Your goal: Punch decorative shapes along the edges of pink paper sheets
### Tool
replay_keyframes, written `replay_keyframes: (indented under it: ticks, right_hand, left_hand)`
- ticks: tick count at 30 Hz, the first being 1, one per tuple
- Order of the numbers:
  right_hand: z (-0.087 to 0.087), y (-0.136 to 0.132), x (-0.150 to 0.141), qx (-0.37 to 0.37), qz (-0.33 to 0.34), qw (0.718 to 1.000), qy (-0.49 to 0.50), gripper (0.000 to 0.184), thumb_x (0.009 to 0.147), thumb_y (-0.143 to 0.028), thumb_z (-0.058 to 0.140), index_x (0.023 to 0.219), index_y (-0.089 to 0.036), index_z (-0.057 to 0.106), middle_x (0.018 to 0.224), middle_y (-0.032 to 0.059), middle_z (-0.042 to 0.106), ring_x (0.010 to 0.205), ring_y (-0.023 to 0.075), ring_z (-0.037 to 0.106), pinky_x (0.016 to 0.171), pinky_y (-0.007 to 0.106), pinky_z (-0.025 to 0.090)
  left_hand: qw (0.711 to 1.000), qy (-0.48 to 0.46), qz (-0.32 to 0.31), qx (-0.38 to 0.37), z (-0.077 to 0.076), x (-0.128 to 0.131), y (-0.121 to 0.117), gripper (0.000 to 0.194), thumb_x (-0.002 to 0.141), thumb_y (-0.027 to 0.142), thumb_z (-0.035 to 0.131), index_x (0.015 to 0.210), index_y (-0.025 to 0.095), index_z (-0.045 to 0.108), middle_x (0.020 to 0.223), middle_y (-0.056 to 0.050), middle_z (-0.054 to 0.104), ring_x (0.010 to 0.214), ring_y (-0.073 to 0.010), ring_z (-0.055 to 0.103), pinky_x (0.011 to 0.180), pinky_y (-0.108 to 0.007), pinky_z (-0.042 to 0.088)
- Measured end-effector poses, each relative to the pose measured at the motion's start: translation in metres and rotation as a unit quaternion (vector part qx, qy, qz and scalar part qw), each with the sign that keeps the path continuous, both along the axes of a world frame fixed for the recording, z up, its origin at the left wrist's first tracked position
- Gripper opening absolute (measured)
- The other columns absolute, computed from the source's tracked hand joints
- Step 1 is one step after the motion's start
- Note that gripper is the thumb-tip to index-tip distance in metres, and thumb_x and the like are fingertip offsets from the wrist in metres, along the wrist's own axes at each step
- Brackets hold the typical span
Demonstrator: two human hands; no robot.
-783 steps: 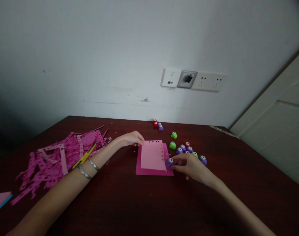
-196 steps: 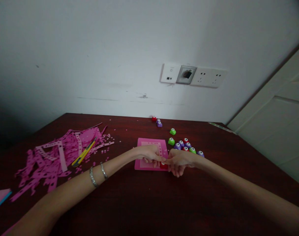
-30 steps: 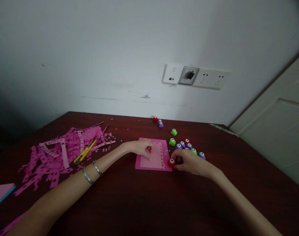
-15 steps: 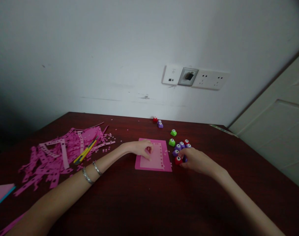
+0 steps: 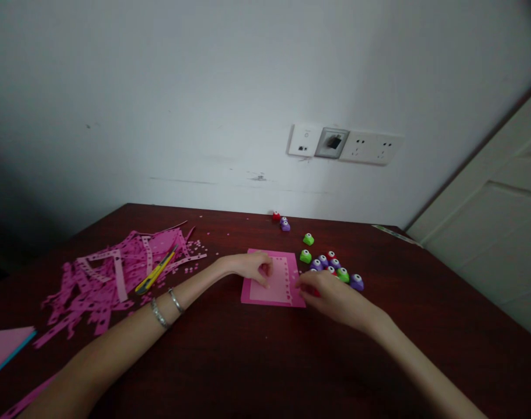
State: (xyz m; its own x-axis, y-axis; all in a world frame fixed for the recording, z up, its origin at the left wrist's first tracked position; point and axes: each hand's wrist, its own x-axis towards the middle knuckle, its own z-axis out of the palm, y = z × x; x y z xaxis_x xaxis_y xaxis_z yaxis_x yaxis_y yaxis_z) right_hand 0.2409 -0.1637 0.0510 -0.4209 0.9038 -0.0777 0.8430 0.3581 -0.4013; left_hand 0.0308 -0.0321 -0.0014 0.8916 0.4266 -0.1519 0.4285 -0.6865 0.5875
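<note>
The pale pink sheet (image 5: 274,294) is laid flat on the darker pink paper (image 5: 297,298), in the middle of the brown table (image 5: 230,361). Little holes are seen in a row down its right side. The pale pink sheet is touched by the left hand (image 5: 251,267); its fingers are bent, and a gap is left between them and the thumb. Two silver bangles (image 5: 159,314) are worn on that wrist. The right hand (image 5: 329,291) is held at the right edge of the darker pink paper, with its fingers curled. A bit of red (image 5: 317,293) is seen by those fingers, but it is mostly hidden, so whether it is gripped cannot be told. Just behind that hand, purple, green and red punches (image 5: 317,265) are bunched together. On the left, pink strips (image 5: 103,285) are heaped, with a yellow cutter (image 5: 156,272) laid at their right side.
</note>
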Motion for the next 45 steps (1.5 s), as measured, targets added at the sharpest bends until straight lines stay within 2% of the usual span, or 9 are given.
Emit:
replay_keyframes:
  ticks: [3, 9, 13, 17, 20, 24, 35, 41, 45]
  right_hand:
    - [-0.018, 0.002, -0.012, 0.044, 0.006, 0.999, 0.006, 0.017, 0.084, -0.014, 0.041, 0.078, -0.016, 0.057, 0.081, 0.0073, 0.062, 0.071, 0.0164, 0.056, 0.063, 0.025, 0.038]
    - [-0.048, 0.012, -0.018, 0.099, -0.058, 0.993, -0.006, 0.024, 0.085, -0.008, 0.032, 0.091, -0.012, 0.055, 0.088, 0.0108, 0.061, 0.077, 0.0176, 0.057, 0.069, 0.025, 0.040]
    - [-0.053, 0.016, -0.015, 0.095, -0.093, 0.990, -0.055, 0.026, 0.084, -0.008, 0.034, 0.096, -0.010, 0.056, 0.092, 0.0143, 0.061, 0.080, 0.0201, 0.059, 0.067, 0.026, 0.041]
    - [-0.055, 0.022, -0.011, 0.085, -0.108, 0.987, -0.079, 0.033, 0.084, -0.008, 0.035, 0.111, -0.010, 0.054, 0.098, 0.0159, 0.062, 0.087, 0.0221, 0.061, 0.072, 0.026, 0.042]
    - [-0.056, 0.026, -0.009, 0.079, -0.132, 0.984, -0.093, 0.037, 0.086, -0.011, 0.034, 0.120, -0.012, 0.049, 0.101, 0.0159, 0.063, 0.089, 0.0235, 0.062, 0.072, 0.028, 0.043]
    - [-0.055, 0.027, -0.007, 0.089, -0.154, 0.979, -0.099, 0.040, 0.085, -0.011, 0.034, 0.123, -0.014, 0.045, 0.101, 0.0160, 0.064, 0.087, 0.0254, 0.064, 0.068, 0.030, 0.044]
    - [-0.058, 0.030, -0.001, 0.107, -0.173, 0.976, -0.078, 0.031, 0.083, -0.010, 0.036, 0.107, -0.007, 0.056, 0.095, 0.0205, 0.066, 0.087, 0.0270, 0.064, 0.070, 0.031, 0.042]
    - [-0.056, 0.030, 0.002, 0.093, -0.138, 0.985, -0.039, 0.027, 0.085, -0.013, 0.036, 0.085, -0.014, 0.063, 0.087, 0.0129, 0.069, 0.083, 0.0214, 0.064, 0.067, 0.025, 0.040]
    - [-0.058, 0.031, 0.003, 0.084, -0.129, 0.988, -0.016, 0.026, 0.083, -0.013, 0.038, 0.083, -0.017, 0.064, 0.085, 0.0090, 0.070, 0.082, 0.0197, 0.064, 0.065, 0.024, 0.038]
  left_hand:
    - [1.000, 0.002, 0.002, 0.000, 0.000, 0.001, 0.000, 0.032, 0.063, 0.038, 0.068, 0.084, 0.016, 0.056, 0.084, -0.002, 0.052, 0.074, -0.0145, 0.048, 0.063, -0.024, 0.036]
    - [0.999, 0.014, 0.010, 0.032, 0.005, 0.002, -0.003, 0.036, 0.062, 0.045, 0.069, 0.081, 0.017, 0.056, 0.084, -0.003, 0.054, 0.075, -0.0156, 0.048, 0.064, -0.026, 0.036]
    - [0.997, 0.001, 0.007, 0.077, 0.016, 0.007, -0.013, 0.030, 0.065, 0.042, 0.068, 0.079, 0.017, 0.057, 0.082, -0.002, 0.056, 0.080, -0.0172, 0.048, 0.070, -0.028, 0.036]
    - [0.987, -0.031, -0.050, 0.148, 0.029, 0.018, -0.032, 0.016, 0.076, 0.031, 0.060, 0.087, 0.019, 0.058, 0.090, -0.002, 0.059, 0.090, -0.0177, 0.050, 0.090, -0.036, 0.031]
    - [0.971, -0.032, -0.101, 0.213, 0.032, 0.023, -0.044, 0.020, 0.081, 0.024, 0.054, 0.099, 0.018, 0.057, 0.102, -0.004, 0.057, 0.098, -0.0184, 0.048, 0.099, -0.039, 0.023]
    - [0.956, -0.002, -0.137, 0.258, 0.028, 0.028, -0.047, 0.030, 0.078, 0.014, 0.049, 0.107, 0.016, 0.055, 0.107, -0.007, 0.055, 0.101, -0.0203, 0.045, 0.094, -0.034, 0.031]
    - [0.944, 0.154, -0.138, 0.258, 0.040, 0.056, -0.035, 0.030, 0.071, 0.024, 0.060, 0.100, 0.017, 0.060, 0.112, -0.010, 0.047, 0.113, -0.0298, 0.037, 0.096, -0.042, 0.030]
    - [0.934, 0.150, -0.163, 0.280, 0.043, 0.067, -0.033, 0.033, 0.066, 0.025, 0.063, 0.097, 0.015, 0.061, 0.117, -0.012, 0.045, 0.109, -0.0302, 0.038, 0.089, -0.040, 0.036]
    - [0.942, 0.161, -0.153, 0.252, 0.047, 0.070, -0.031, 0.032, 0.063, 0.025, 0.066, 0.093, 0.018, 0.064, 0.113, -0.010, 0.047, 0.107, -0.0295, 0.039, 0.087, -0.039, 0.036]
